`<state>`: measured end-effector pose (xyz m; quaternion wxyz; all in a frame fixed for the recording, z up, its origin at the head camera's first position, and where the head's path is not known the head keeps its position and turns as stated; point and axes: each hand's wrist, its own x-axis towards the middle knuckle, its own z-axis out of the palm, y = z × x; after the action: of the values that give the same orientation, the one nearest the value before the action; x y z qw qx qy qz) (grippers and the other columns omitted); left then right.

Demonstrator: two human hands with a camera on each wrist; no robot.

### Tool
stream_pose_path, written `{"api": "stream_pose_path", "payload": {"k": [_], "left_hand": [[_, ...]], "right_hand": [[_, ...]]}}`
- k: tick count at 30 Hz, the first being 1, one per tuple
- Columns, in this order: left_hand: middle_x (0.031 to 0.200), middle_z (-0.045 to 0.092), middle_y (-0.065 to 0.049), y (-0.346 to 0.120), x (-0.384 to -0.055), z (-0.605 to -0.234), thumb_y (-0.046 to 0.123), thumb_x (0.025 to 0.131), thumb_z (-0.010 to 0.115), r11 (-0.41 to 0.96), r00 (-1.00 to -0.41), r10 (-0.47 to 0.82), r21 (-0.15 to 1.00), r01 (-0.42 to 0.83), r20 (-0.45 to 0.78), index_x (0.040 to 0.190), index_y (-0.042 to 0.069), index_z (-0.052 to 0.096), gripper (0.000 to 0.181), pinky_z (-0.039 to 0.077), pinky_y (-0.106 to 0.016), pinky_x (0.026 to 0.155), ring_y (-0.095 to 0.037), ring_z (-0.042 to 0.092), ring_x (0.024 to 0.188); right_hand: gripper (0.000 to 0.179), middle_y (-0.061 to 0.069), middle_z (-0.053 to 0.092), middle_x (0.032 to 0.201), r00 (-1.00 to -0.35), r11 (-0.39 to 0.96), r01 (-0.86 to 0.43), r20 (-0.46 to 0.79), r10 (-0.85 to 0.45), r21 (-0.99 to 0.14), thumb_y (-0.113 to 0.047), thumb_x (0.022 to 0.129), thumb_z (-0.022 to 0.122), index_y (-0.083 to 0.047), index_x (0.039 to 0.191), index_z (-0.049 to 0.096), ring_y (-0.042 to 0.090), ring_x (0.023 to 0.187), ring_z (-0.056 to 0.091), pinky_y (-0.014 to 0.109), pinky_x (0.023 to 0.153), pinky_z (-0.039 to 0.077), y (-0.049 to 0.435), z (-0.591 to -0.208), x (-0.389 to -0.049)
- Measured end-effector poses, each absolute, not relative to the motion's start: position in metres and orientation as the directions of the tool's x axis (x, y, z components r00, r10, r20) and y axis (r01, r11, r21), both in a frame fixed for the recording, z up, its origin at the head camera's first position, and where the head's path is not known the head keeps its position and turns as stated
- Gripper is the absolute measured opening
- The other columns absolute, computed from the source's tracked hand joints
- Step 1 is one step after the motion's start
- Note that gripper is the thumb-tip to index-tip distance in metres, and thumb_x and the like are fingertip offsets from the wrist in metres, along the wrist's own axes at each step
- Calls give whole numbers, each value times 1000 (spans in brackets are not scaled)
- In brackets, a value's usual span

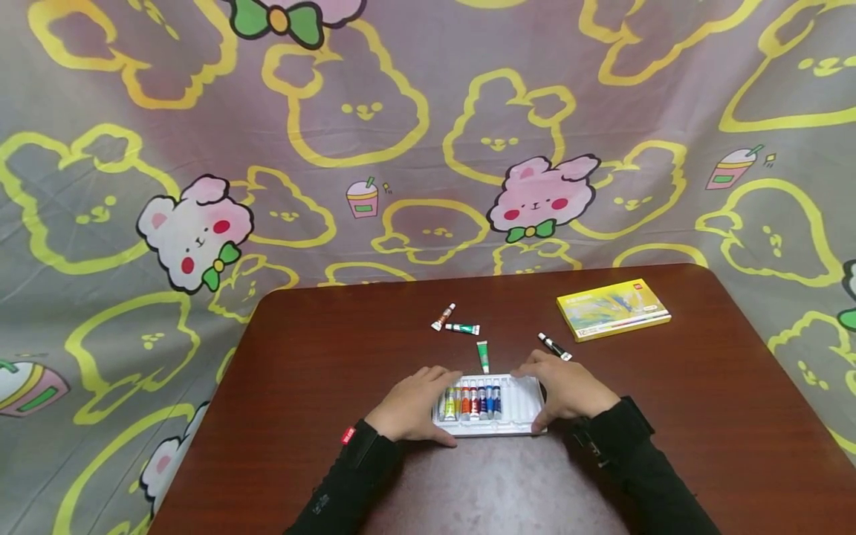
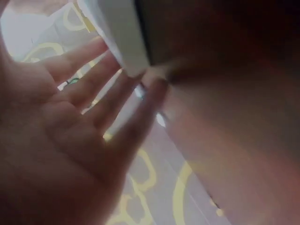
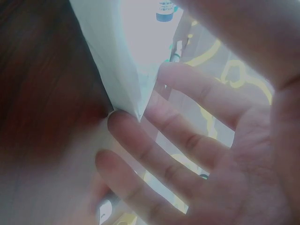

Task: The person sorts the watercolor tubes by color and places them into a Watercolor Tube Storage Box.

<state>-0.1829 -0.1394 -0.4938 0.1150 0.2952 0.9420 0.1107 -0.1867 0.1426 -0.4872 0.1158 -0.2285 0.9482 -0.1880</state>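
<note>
A white plastic tray (image 1: 521,427) holds a row of several small paint tubes (image 1: 474,400), yellow-green through orange and red to blue, with bare slots on its right. My left hand (image 1: 416,405) grips the tray's left end, thumb at the near edge and fingers toward the far edge. At the opposite end my right hand (image 1: 568,386) holds it likewise. Both wrist views show fingertips against the tray's side wall (image 2: 124,42). Just beyond the tray lies a light green tube (image 1: 484,357), and a black tube (image 1: 554,347) is near my right fingers.
Farther back on the brown table (image 1: 321,357) lie a brown tube (image 1: 443,316) and a dark green tube (image 1: 463,328). A flat yellow paint box (image 1: 613,310) sits at the back right. Behind the table hangs a patterned cloth (image 1: 414,148).
</note>
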Motion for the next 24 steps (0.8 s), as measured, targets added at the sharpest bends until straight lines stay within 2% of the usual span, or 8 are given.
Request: {"api": "stream_pose_path", "payload": {"k": [5,12,15,18,21,24], "left_hand": [[139,51,-1,-147,-184,-498,55,61,87,776,-786,602,333,535,-141,149,20,39,106,49,-47,99,-17,44,123],[133,53,0,-146,-185,-495,52,60,88,771,-785,604,348,533,-136,146,19,44,102,49,-44,99,-15,44,116],[132,53,0,-144,-184,-494,50,60,89,771,-785,604,352,531,-139,145,19,45,101,48,-44,99,-15,45,115],[132,53,-1,-142,-183,-493,50,60,89,774,-786,601,350,527,-146,144,19,45,101,48,-43,99,-15,45,115],[132,53,-1,-142,-184,-493,52,59,89,782,-791,593,339,523,-150,145,19,45,101,48,-44,99,-16,44,114],[132,53,0,-143,-185,-494,54,59,88,792,-798,582,332,512,-159,145,20,45,102,49,-44,99,-16,44,114]], "right_hand": [[85,3,58,111,-870,824,-393,-127,-477,-408,-46,50,94,-19,126,67,17,85,51,40,76,52,143,-489,-186],[86,3,58,112,-863,813,-407,-116,-491,-416,-47,51,93,-19,128,66,17,86,51,40,76,52,145,-491,-186],[82,4,59,114,-858,808,-421,-106,-502,-412,-48,55,91,-19,128,66,17,91,53,42,79,54,148,-493,-186],[69,4,64,115,-858,802,-452,-56,-511,-391,-43,64,89,-18,125,68,20,99,56,45,84,55,152,-493,-191],[50,3,69,113,-858,799,-486,19,-514,-354,-32,74,84,-18,120,71,21,101,58,45,87,55,151,-490,-206],[37,1,72,110,-823,770,-555,74,-563,-313,-21,80,80,-18,116,73,21,105,59,45,91,55,140,-484,-225]]}}
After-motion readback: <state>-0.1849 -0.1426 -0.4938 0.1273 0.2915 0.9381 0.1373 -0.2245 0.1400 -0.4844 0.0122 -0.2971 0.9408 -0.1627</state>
